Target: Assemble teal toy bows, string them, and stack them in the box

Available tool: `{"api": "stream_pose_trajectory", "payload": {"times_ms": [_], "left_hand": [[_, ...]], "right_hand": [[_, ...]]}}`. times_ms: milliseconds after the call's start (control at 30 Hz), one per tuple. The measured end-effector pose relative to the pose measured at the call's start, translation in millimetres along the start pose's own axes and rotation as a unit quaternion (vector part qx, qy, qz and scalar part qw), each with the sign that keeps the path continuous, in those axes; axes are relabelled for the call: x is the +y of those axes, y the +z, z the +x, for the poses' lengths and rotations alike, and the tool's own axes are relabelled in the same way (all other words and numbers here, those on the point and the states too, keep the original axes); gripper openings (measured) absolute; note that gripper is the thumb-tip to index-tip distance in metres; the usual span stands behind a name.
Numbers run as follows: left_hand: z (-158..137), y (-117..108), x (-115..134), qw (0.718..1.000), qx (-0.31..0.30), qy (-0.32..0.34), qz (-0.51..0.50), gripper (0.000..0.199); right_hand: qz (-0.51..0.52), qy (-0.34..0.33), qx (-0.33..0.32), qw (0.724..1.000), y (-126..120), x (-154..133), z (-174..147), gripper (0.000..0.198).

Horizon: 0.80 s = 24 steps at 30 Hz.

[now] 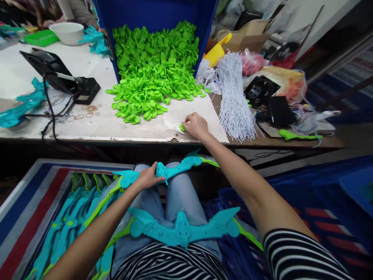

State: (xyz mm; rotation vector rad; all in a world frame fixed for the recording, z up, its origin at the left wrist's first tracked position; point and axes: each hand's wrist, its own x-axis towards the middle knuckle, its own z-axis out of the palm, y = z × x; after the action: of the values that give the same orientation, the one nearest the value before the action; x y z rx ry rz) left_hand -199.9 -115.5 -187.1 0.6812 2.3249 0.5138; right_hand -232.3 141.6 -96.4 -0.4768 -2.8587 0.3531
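My left hand (147,177) is closed around the middle of a turquoise plastic toy bow (177,168) with lime-green limbs, held over my knees. A second toy bow (184,229) of the same kind lies across my lap. At the table's front, my right hand (196,125) has its fingers pinched on a small green plastic piece (182,127). Beyond it, a heap of similar green pieces (157,74) spills out of a blue bin (157,13) tipped toward me.
More toy bows (70,223) are lined up in a striped-edged container (32,194) at my left. A bundle of white strings (235,97) hangs near the table edge. Rubber bands (90,111) and a black fan on a stand (58,74) are on the left side.
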Motion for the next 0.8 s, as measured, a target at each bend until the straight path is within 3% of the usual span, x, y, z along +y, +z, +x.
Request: {"api": "stream_pose_trajectory", "payload": {"times_ms": [133, 200, 267, 400, 467, 533, 667, 800], "left_hand": [[5.3, -7.9, -3.7, 0.999, -0.021, 0.026, -0.032, 0.081], [8.5, -14.4, -4.6, 0.996, -0.026, 0.039, -0.078, 0.073], [12.9, -20.2, -5.1, 0.985, -0.048, 0.044, -0.158, 0.056], [22.6, -24.0, -6.9, 0.910, -0.127, -0.026, -0.393, 0.038], [26.4, -22.3, -8.7, 0.886, -0.133, -0.059, -0.440, 0.041], [29.2, -19.8, -10.6, 0.884, -0.128, -0.066, -0.445, 0.044], [31.7, -15.5, -13.1, 0.877, -0.121, -0.072, -0.460, 0.046], [30.9, -13.7, -13.6, 0.872, -0.120, -0.071, -0.469, 0.046]], "right_hand": [[0.110, -0.191, -0.080, 0.972, 8.2, 25.4, 7.4, 0.030], [0.123, -0.223, -0.093, 0.963, 11.1, 34.7, 9.0, 0.025], [0.123, -0.221, -0.051, 0.966, 13.7, 35.9, 1.3, 0.025], [0.180, -0.268, 0.023, 0.946, 28.2, 12.4, -55.0, 0.032], [0.211, -0.348, -0.025, 0.913, 44.5, -4.2, -94.2, 0.030], [0.202, -0.393, -0.068, 0.894, 65.0, -16.9, -126.7, 0.026], [0.163, -0.375, -0.062, 0.910, 99.5, -24.0, -152.7, 0.027], [0.198, -0.373, -0.028, 0.906, 111.3, -21.5, -153.5, 0.028]]}}
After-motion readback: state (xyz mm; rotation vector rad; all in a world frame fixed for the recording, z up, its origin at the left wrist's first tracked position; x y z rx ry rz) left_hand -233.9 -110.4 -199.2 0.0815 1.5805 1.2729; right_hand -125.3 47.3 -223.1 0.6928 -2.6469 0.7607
